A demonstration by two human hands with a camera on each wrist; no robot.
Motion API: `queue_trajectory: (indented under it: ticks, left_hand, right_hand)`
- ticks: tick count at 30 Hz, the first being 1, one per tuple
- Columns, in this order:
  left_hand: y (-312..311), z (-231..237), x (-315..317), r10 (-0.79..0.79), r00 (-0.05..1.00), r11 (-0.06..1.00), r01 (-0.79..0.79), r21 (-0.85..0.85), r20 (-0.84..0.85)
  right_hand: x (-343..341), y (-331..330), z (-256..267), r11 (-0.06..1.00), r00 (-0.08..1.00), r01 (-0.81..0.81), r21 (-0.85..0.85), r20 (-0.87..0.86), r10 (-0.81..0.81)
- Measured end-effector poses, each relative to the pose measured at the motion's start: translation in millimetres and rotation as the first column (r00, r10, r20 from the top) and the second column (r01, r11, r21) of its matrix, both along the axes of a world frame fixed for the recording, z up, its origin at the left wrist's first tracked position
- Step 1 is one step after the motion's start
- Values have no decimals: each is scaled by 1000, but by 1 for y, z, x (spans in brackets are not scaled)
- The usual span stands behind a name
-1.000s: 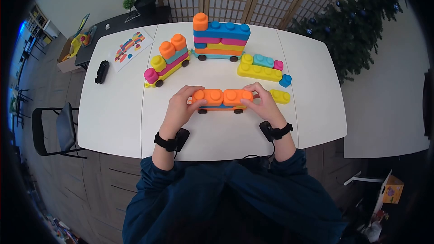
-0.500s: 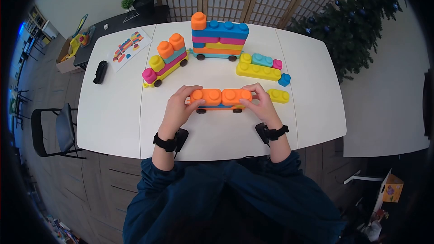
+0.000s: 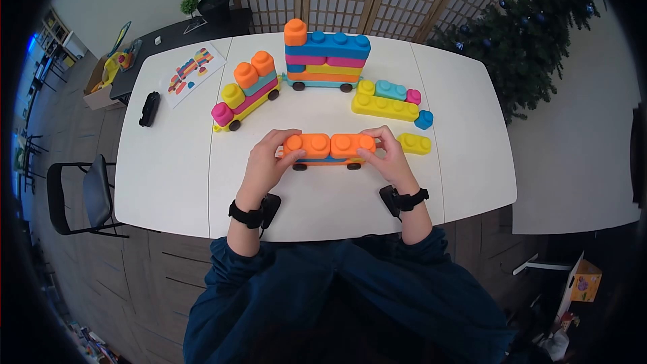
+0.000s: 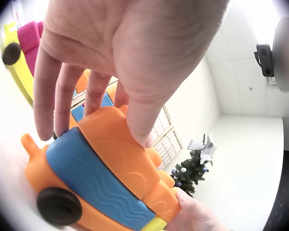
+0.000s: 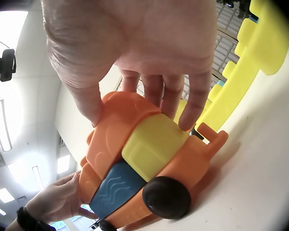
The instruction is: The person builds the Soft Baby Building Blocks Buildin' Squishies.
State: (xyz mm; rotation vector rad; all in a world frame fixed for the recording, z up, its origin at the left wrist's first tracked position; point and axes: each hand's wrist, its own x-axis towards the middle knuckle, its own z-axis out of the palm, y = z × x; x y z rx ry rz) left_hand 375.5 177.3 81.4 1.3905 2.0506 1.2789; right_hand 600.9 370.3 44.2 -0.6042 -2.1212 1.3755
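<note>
In the head view, a toy wagon with an orange wheeled base [image 3: 327, 164] stands on the table right in front of me. On it lies a layer with a long blue block [image 4: 96, 173] and a yellow block [image 5: 154, 144]. Two orange blocks [image 3: 311, 145] sit end to end on top. My left hand [image 3: 265, 160] grips the left orange block, thumb on the near side and fingers behind. With thumb and fingers, my right hand [image 3: 393, 162] holds the right orange block [image 3: 352, 143] at its outer end. Black wheels show beneath.
Behind stand a tall block wagon [image 3: 327, 67] and a yellow-based wagon [image 3: 246, 98]. To the right lie a long yellow block [image 3: 384, 108] with smaller blocks, a blue block [image 3: 423, 119] and a short yellow block [image 3: 414, 143]. A picture sheet [image 3: 193, 74] and black object [image 3: 149, 108] lie left.
Both hands keep their hold on the orange blocks, and the wagon stays in place. The right wrist has shifted slightly inward and toward me.
</note>
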Motion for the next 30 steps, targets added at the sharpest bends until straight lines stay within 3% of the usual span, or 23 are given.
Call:
queue_trajectory:
  ticks: [10, 15, 17, 19, 20, 22, 25, 30]
  left_hand:
    - [1, 4, 3, 14, 1000, 1000, -14, 14, 28]
    - [3, 3, 3, 18, 1000, 1000, -18, 13, 17]
    - [2, 4, 3, 17, 1000, 1000, -17, 10, 14]
    - [2, 4, 4, 18, 1000, 1000, -18, -1, 25]
    - [2, 4, 4, 19, 1000, 1000, -19, 0, 26]
    - [1, 3, 3, 27, 996, 999, -30, -39, -83]
    - [-2, 6, 4, 36, 994, 999, -34, 22, -108]
    - [-5, 1, -2, -11, 999, 999, 13, 38, -52]
  right_hand:
    - [1, 1, 2, 1000, 1000, -8, 2, -10, 8]
    - [5, 19, 33, 985, 986, -88, 146, 150, 66]
    - [9, 37, 37, 989, 989, -61, 136, 145, 41]
    - [15, 49, 47, 968, 964, 67, 241, 233, -125]
    - [21, 54, 51, 968, 964, 67, 242, 233, -125]
    - [35, 65, 57, 919, 905, 118, 377, 340, -256]
    - [63, 78, 39, 875, 821, 62, 481, 474, -319]
    - [85, 80, 13, 881, 762, 10, 473, 567, -314]
